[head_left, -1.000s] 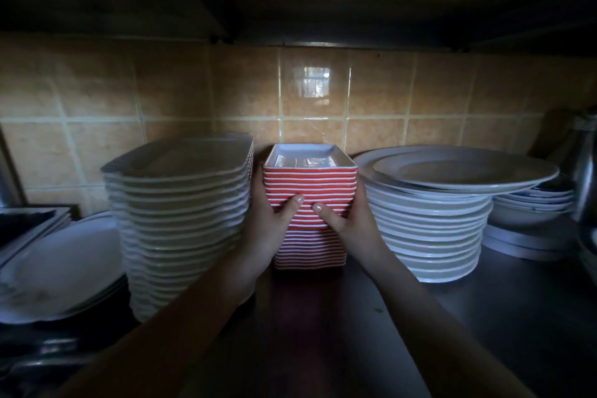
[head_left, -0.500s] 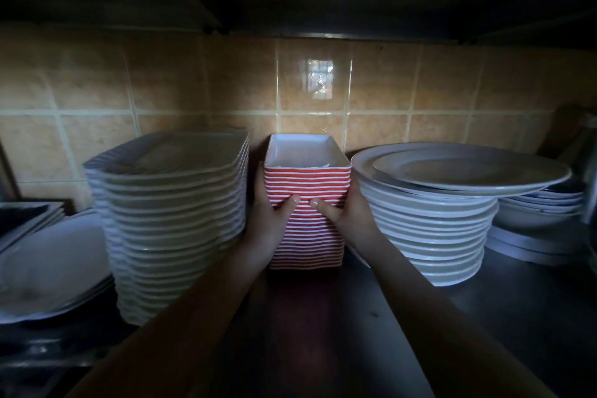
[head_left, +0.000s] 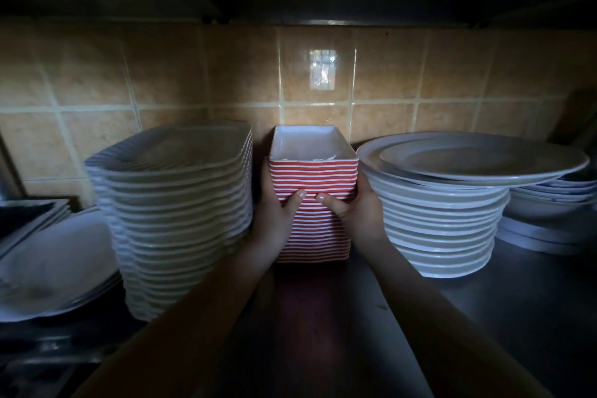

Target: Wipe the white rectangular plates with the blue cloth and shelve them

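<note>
While the striped stack (head_left: 315,171) stands on the shelf (head_left: 517,317), the left hand (head_left: 277,220) and right hand (head_left: 358,213) grip its sides. Square plates (head_left: 181,203) and round plates (head_left: 442,220) flank it.

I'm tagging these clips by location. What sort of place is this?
Likely a commercial kitchen's crockery shelf. Tall stacks of square plates and round plates flank the striped dishes, which the left hand and right hand grip. They stand on a steel shelf against a tiled wall.
</note>
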Action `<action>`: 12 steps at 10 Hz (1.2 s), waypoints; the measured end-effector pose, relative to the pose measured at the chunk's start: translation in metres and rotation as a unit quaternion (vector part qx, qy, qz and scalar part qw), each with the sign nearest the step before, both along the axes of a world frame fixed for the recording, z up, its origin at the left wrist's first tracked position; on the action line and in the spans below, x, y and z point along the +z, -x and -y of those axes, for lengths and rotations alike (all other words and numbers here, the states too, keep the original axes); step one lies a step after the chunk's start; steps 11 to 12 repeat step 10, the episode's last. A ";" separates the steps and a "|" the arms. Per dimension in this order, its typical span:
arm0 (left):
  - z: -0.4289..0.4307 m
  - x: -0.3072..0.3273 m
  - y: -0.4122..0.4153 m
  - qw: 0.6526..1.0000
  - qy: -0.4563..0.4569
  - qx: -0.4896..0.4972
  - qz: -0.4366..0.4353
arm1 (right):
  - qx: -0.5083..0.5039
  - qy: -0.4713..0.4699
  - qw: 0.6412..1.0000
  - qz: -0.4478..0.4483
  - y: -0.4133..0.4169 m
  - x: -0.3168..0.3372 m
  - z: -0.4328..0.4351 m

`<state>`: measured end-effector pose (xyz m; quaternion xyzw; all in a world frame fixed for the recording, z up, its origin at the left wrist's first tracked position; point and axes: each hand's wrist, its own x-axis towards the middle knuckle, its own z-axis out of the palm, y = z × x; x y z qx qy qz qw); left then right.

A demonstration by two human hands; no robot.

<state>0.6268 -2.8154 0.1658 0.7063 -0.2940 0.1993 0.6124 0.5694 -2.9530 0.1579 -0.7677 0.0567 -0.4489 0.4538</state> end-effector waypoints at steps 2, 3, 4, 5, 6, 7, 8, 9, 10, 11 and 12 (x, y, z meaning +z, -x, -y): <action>0.001 0.002 0.002 1.000 -0.011 -0.001 -0.010 | -0.015 -0.017 1.000 -0.013 0.006 0.005 -0.008; 0.000 0.004 0.005 0.999 -0.022 -0.001 -0.025 | -0.022 -0.022 0.999 -0.024 0.011 0.010 -0.013; -0.002 0.008 0.007 0.999 -0.025 -0.001 -0.033 | -0.013 -0.025 0.999 -0.046 0.014 0.015 -0.013; -0.005 0.013 0.017 0.998 -0.027 -0.005 -0.055 | -0.006 -0.037 0.996 -0.082 0.022 0.023 -0.011; -0.009 0.017 0.026 0.997 -0.036 -0.003 -0.075 | 0.011 -0.044 0.996 -0.082 0.033 0.028 -0.010; -0.015 0.027 0.039 0.996 -0.050 -0.002 -0.071 | 0.029 -0.038 0.995 -0.085 0.047 0.033 -0.012; -0.024 0.037 0.051 0.993 -0.111 0.018 -0.041 | 0.038 -0.012 0.995 -0.091 0.060 0.036 -0.012; -0.038 0.045 0.073 0.977 -0.210 0.031 -0.002 | 0.050 0.009 0.994 -0.093 0.086 0.040 -0.016; -0.053 0.055 0.094 0.959 -0.259 0.108 0.038 | 0.027 0.045 0.995 -0.087 0.109 0.049 -0.017; -0.053 0.055 0.094 0.959 -0.259 0.108 0.038 | 0.027 0.045 0.995 -0.087 0.109 0.049 -0.017; -0.053 0.055 0.094 0.959 -0.259 0.108 0.038 | 0.027 0.045 0.995 -0.087 0.109 0.049 -0.017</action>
